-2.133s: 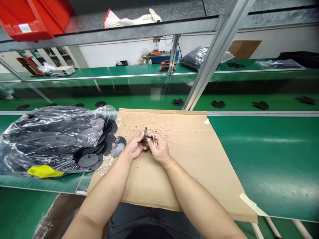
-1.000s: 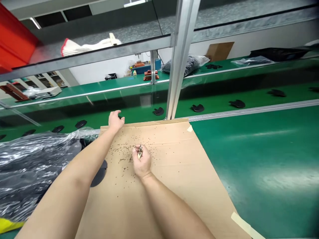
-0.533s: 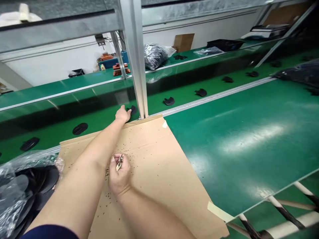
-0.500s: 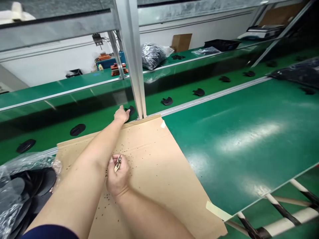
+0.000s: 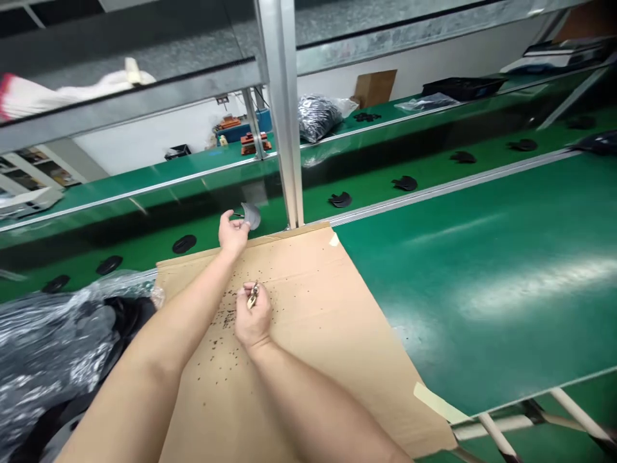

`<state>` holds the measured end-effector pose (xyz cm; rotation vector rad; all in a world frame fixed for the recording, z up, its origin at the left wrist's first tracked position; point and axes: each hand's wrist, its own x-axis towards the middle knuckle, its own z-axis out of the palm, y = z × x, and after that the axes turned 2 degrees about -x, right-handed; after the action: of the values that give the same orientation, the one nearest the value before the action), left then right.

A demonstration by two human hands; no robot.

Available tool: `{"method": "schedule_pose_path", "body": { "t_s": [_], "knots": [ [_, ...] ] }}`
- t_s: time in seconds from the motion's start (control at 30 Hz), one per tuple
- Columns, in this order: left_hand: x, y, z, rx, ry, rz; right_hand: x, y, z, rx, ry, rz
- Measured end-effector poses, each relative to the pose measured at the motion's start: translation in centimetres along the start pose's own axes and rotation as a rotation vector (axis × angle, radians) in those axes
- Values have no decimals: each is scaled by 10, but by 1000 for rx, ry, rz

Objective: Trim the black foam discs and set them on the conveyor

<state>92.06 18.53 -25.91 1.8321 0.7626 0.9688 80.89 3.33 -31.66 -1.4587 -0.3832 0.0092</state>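
Well, from my remote seat I start at the far left, where a clear plastic bag (image 5: pixel 43 341) of dark discs lies rumpled, and a white glove (image 5: pixel 72 90) with a red edge rests on the shelf above. Beyond the bag, flat black discs (image 5: pixel 184 244) sit spaced out in a row along the green belt (image 5: pixel 216 235). Next I have the left hand (image 5: pixel 234 234), stretched forward past the cardboard's far edge, its thumb and fingers pinching a curved grey-looking piece (image 5: pixel 252 217), tilted up at the belt; I can't tell whether its lower edge touches the surface. Nearer me, tiny black bits (image 5: pixel 226 315) are scattered over the cardboard sheet (image 5: pixel 332 366). Just right of the thickest scatter I see the right hand (image 5: pixel 252 321) over the cardboard, its fingers curled around a small metal tool (image 5: pixel 252 296). Further right, the metal post (image 5: pixel 284 116) rises by the cardboard's far edge. Past it, dark notched pieces (image 5: pixel 340 200) line the belt, and the glossy green table (image 5: pixel 506 276) fills my right side.
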Motion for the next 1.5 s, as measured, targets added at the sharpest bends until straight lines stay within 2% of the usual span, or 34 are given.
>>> {"method": "schedule_pose_path", "body": {
  "t_s": [0.1, 0.17, 0.27, 0.37, 0.43, 0.53, 0.63, 0.7, 0.83, 0.9, 0.97, 1.03, 1.1, 1.2, 1.27, 1.37, 1.5],
  "knots": [
    [-47, -4, -52, -246, 65, -69, 3, 2, 0, 15, -11, -39],
    [-84, -8, -87, -303, 81, -101, 5, 3, 0, 27, -10, -78],
    [-134, -16, -130, -330, 14, -158, 6, 3, 0, 35, -60, -146],
    [-170, -24, -157, -391, -102, -178, 4, 0, -2, 47, -251, -170],
    [-184, -29, -166, -493, -120, -201, 2, -2, -4, 21, -372, -150],
    [-194, -37, -172, -611, -130, -223, -1, -6, -8, -44, -466, -152],
    [-196, -42, -173, -632, -209, -209, -3, -9, -12, -47, -541, -191],
    [-195, -42, -173, -692, -210, -227, -7, -9, -13, -41, -567, -198],
    [-193, -41, -169, -885, -164, -347, -15, -7, -11, -5, -464, -203],
    [-193, -41, -167, -911, -217, -440, -19, -5, -9, 6, -431, -204],
    [-192, -42, -165, -932, -261, -492, -23, -5, -8, -9, -454, -213],
    [-190, -43, -165, -990, -228, -486, -26, -7, -6, -31, -508, -222],
    [-187, -44, -166, -1044, -139, -470, -28, -9, -6, -57, -526, -215],
    [-182, -46, -170, -1066, -11, -495, -27, -12, -8, -108, -472, -209],
    [-179, -48, -173, -1074, 34, -508, -25, -12, -10, -148, -451, -240],
    [-177, -49, -175, -1077, 32, -496, -20, -9, -12, -224, -511, -305],
    [-179, -49, -176, -1061, -44, -482, -16, -7, -13, -321, -606, -412]
  ]
}}
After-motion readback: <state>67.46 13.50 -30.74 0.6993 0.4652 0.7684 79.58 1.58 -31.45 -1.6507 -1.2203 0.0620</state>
